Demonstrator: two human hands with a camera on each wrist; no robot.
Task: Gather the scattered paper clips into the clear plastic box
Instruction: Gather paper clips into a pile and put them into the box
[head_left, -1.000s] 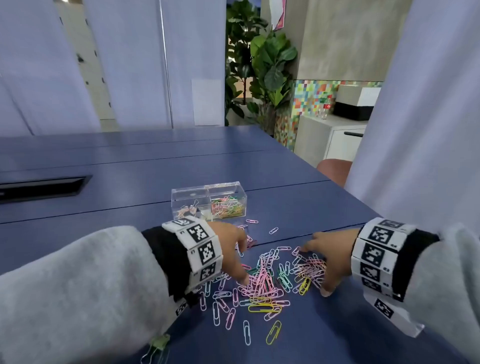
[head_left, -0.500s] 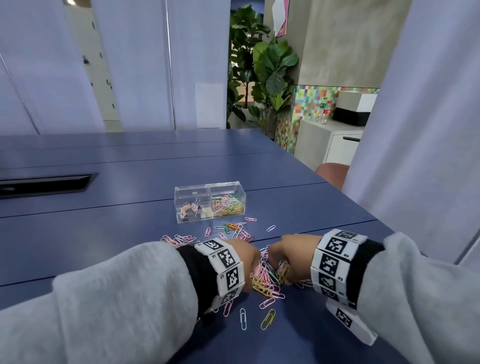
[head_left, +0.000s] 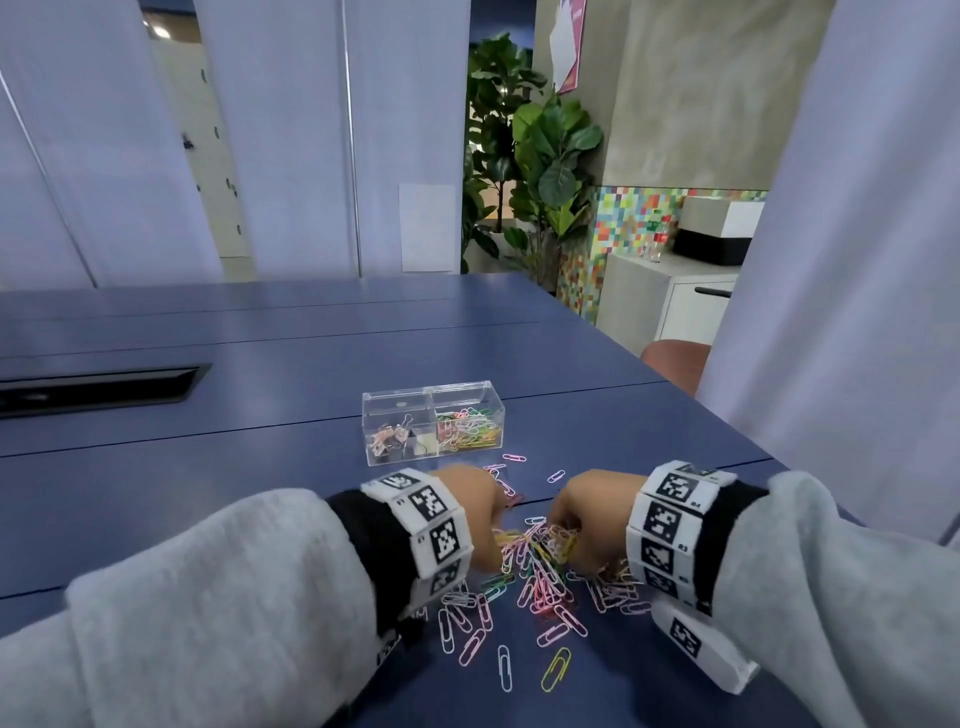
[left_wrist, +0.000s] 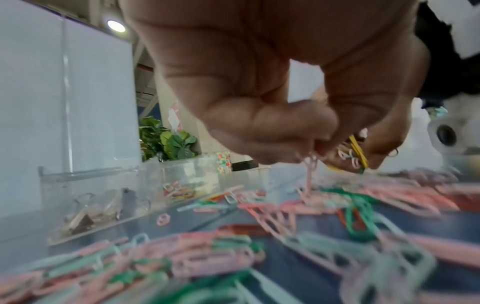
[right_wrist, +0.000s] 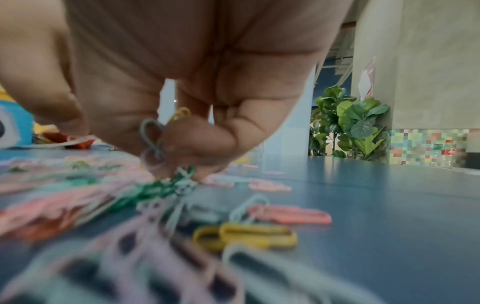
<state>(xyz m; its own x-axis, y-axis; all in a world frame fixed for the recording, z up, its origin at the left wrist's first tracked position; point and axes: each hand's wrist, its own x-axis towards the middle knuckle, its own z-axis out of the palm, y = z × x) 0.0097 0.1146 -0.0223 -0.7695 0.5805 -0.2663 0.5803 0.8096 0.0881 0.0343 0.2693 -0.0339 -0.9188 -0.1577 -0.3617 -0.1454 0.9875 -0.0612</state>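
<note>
1. I see my left hand (head_left: 470, 512) down on the blue table (head_left: 260, 415), fingers curled in, pinching a small bunch of paper clips (head_left: 540, 571) at the left edge of the pile.
2. In the left wrist view the left hand (left_wrist: 259, 102) has pink clips dangling in a short chain from its fingertips (left_wrist: 298, 131) down to the heap of paper clips (left_wrist: 285, 205) on the table.
3. My right hand (head_left: 592, 506) sits just beside the left, also curled, gripping clips at the right side of the same pile; a yellow one shows between its fingers.
4. The right wrist view shows the right hand (right_wrist: 194, 92) with its fingers (right_wrist: 202, 139) closed on grey, yellow and green clips that trail down to the table (right_wrist: 389, 205).
5. The clear plastic box (head_left: 432, 428) stands on the table beyond both hands, near the pile but apart from it.
6. Its right compartment holds a mound of coloured paper clips; its left compartment holds a few binder clips (head_left: 389, 439).
7. Loose clips lie scattered between the hands and toward me, and a few singles lie between the hands and the box.
8. Both wrists wear white bands (head_left: 431, 525) with black square markers, over grey sleeves (head_left: 208, 597).
</note>
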